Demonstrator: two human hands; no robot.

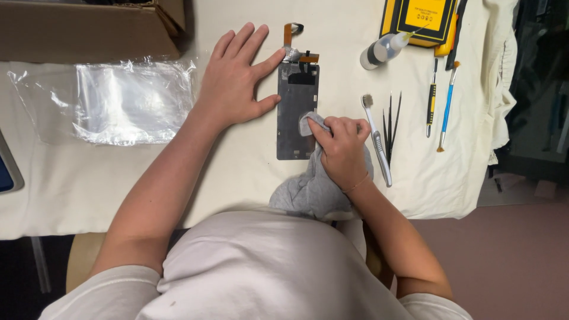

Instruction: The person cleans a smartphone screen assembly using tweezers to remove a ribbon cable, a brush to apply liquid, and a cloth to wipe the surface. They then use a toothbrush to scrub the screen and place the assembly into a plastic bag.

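The left hand, fingers spread, pins the thin, likely fragile dark rectangular phone panel by its left edge while the right hand pinches a soft grey cloth on it.

A small electronics repair bench is shown. A table draped in cream cloth is laid out with a dark, stripped phone screen panel with orange flex cables, fine black tweezers, slim yellow- and blue-handled precision tools, a clear squeeze bottle and a yellow-and-black tool case.
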